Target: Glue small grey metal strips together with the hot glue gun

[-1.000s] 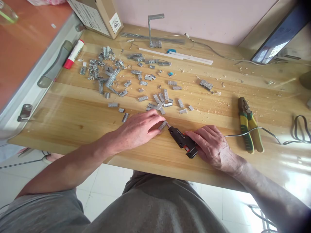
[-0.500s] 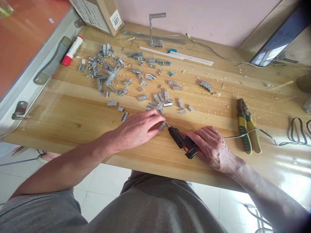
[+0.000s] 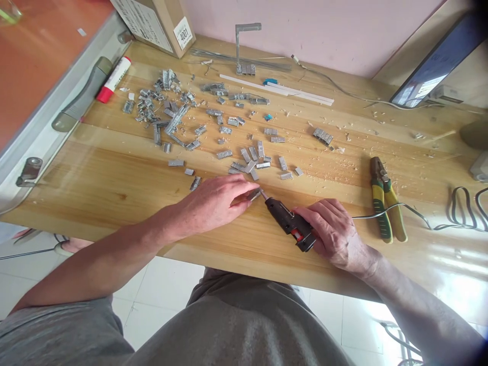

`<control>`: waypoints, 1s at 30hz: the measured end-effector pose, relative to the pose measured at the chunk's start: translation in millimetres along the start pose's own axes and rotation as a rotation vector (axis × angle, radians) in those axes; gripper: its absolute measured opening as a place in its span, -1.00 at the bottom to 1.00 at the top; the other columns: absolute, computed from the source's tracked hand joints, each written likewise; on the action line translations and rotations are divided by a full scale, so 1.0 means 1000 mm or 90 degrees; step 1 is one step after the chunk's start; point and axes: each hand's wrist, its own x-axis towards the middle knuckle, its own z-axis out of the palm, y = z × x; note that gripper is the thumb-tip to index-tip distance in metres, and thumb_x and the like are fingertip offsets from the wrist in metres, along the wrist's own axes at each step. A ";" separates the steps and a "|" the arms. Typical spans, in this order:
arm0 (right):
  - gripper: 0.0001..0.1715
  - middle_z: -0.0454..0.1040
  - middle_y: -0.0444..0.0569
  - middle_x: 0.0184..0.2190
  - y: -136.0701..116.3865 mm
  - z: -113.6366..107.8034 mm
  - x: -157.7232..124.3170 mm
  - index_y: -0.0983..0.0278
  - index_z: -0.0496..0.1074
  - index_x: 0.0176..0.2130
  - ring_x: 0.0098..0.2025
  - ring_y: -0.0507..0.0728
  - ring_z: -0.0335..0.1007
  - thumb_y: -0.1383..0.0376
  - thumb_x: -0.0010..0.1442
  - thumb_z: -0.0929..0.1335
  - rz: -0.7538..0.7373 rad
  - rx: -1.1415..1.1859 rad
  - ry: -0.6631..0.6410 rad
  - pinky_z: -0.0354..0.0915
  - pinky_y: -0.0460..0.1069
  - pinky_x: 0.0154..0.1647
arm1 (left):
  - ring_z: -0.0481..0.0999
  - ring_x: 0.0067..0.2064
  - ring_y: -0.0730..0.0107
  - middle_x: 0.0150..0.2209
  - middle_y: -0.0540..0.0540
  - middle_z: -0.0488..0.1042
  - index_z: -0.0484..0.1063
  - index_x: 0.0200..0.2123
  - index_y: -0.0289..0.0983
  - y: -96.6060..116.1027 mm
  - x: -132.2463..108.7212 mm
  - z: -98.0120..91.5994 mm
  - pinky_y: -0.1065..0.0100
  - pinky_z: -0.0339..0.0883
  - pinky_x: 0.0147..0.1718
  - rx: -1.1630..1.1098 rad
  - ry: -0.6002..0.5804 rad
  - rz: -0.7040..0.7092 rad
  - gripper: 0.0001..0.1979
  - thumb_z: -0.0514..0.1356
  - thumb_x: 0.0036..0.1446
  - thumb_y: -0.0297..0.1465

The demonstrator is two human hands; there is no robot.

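Near the middle of the wooden table, my left hand [image 3: 217,203] pinches a small grey piece [image 3: 254,194] between thumb and fingertips. My right hand [image 3: 331,229] is wrapped round a black glue gun [image 3: 290,222], whose nozzle points up and left and meets the right end of that piece. A cable runs right from behind this hand. Just beyond my left fingers lies a loose group of flat grey pieces [image 3: 249,166]. A larger heap of grey pieces [image 3: 148,104] sits farther back on the left.
Green-yellow pliers [image 3: 387,203] lie at the right, crossed by the cable. Behind are white strips [image 3: 282,90], an upright grey L-shaped structure [image 3: 237,46] and a cardboard box [image 3: 168,25]. A red-white marker [image 3: 113,80] rests at the left edge [image 3: 68,132].
The rear end of the glue gun has shifted slightly right and down, while its nozzle stays at the piece. My left hand keeps its pinch and has barely moved.
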 end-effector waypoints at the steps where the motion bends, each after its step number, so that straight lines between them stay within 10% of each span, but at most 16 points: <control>1: -0.62 0.57 0.05 -0.24 0.001 -0.001 0.000 0.30 0.39 0.26 -0.27 0.22 0.41 0.34 0.51 0.29 0.008 -0.001 0.007 0.31 0.12 -0.16 | 0.70 0.03 0.20 0.03 -0.11 0.69 0.59 0.18 -0.19 0.001 0.000 0.000 0.24 0.53 0.05 -0.016 0.007 -0.006 -0.69 0.25 0.42 -0.44; 30: -0.62 0.58 0.08 -0.17 -0.006 0.002 -0.009 0.34 0.38 0.27 -0.20 0.23 0.44 0.32 0.53 0.29 0.043 -0.067 -0.001 0.31 0.13 -0.11 | 0.64 -0.16 0.23 -0.14 -0.07 0.62 0.57 -0.17 -0.21 0.006 0.004 0.001 0.27 0.40 -0.19 0.066 -0.011 -0.081 -0.95 0.28 0.40 -0.45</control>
